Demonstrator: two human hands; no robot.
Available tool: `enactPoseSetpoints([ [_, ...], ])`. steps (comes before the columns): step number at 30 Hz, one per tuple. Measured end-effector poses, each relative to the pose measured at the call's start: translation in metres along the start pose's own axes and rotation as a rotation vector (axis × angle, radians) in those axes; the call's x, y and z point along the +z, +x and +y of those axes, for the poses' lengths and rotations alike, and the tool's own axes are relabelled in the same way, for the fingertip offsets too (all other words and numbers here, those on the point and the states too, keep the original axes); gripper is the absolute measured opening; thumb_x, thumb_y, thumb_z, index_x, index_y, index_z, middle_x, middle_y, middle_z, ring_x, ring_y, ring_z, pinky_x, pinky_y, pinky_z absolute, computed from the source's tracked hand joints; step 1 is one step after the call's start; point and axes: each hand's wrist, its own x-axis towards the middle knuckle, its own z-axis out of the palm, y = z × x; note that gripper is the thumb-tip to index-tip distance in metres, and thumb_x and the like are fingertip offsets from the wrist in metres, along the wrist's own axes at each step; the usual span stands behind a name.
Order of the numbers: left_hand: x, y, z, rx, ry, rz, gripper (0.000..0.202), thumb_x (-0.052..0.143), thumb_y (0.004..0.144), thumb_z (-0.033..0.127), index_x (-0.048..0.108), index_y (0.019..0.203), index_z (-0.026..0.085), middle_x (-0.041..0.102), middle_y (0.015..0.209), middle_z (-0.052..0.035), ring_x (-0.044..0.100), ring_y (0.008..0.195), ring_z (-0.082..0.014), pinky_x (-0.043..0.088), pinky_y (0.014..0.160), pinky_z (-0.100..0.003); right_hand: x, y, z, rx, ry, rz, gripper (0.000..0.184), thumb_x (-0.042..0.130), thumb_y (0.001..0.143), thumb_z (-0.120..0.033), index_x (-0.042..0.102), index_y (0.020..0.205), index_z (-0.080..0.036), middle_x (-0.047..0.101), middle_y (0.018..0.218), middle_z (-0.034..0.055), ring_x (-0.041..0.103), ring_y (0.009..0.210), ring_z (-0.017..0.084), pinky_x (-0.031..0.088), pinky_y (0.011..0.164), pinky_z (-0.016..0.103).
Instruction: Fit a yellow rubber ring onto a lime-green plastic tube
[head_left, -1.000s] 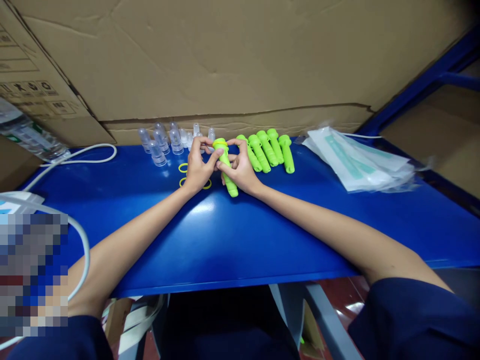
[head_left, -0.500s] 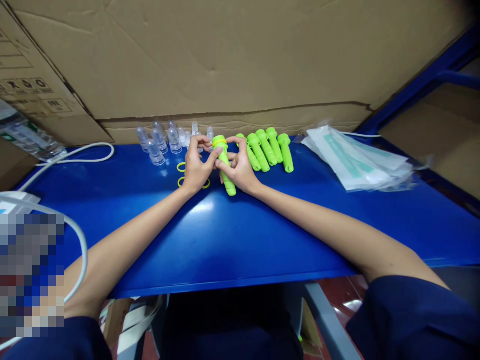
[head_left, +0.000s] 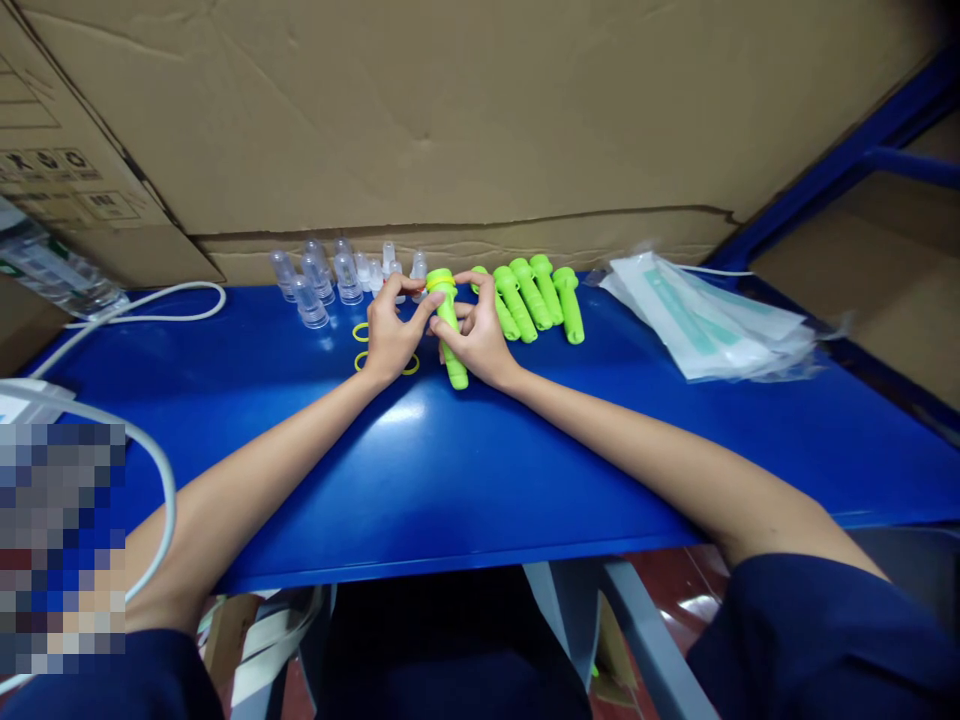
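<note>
Lime-green plastic tube [head_left: 452, 340] held tilted, wide end up; thin yellow ring [head_left: 441, 286] around that end.

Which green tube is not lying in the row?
The green tube held between the left hand and right hand; the other tubes lie loose on the table.

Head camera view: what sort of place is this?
Likely a small assembly or packing bench: the left hand and right hand hold one green part beside a row of identical ones, clear caps stand grouped, and cardboard cartons wall the back.
</note>
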Motion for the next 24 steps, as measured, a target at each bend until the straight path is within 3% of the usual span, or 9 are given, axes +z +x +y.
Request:
enactPoseSetpoints([
  [7, -0.003, 0.001, 0.002, 0.030, -0.048, -0.050, 0.044, 0.067, 0.089, 0.060, 0.063, 0.114, 0.024, 0.071, 0.113, -0.0057, 0.069, 0.097, -0.0191, 0.052, 0.086, -0.033, 0.000, -0.002, -0.004, -0.026, -0.041, -0.015, 0.058, 0.068, 0.092, -0.044, 0.025, 0.127, -0.028, 0.071, 0.097, 0.0010, 0.061, 0.047, 0.009, 0.055, 0.044, 0.023],
  [14, -0.005, 0.000, 0.008, 0.039, -0.049, -0.077, 0.039, 0.067, 0.092, 0.053, 0.067, 0.116, 0.022, 0.075, 0.116, -0.0069, 0.071, 0.105, -0.0205, 0.054, 0.088, -0.032, -0.001, -0.002, -0.002, -0.083, -0.120, -0.056, 0.061, 0.061, 0.096, -0.049, 0.021, 0.138, -0.031, 0.070, 0.097, 0.0007, 0.061, 0.047, 0.009, 0.055, 0.043, 0.024],
  [19, -0.003, 0.001, 0.006, 0.037, -0.086, -0.062, 0.032, 0.069, 0.091, 0.050, 0.074, 0.106, 0.022, 0.078, 0.111, -0.0060, 0.072, 0.107, -0.0210, 0.055, 0.095, -0.034, -0.001, -0.001, 0.002, -0.053, -0.115, -0.061, 0.069, 0.061, 0.095, -0.051, 0.016, 0.144, -0.030, 0.068, 0.091, -0.0006, 0.063, 0.048, 0.012, 0.056, 0.044, 0.026],
  [24, -0.002, 0.001, 0.005, 0.016, -0.083, -0.067, 0.031, 0.071, 0.089, 0.052, 0.075, 0.096, 0.022, 0.079, 0.108, -0.0058, 0.072, 0.112, -0.0232, 0.055, 0.098, -0.036, -0.002, -0.001, 0.006, -0.022, -0.075, -0.039, 0.068, 0.067, 0.091, -0.051, 0.021, 0.137, -0.029, 0.067, 0.086, -0.0025, 0.061, 0.046, 0.011, 0.057, 0.043, 0.026],
])
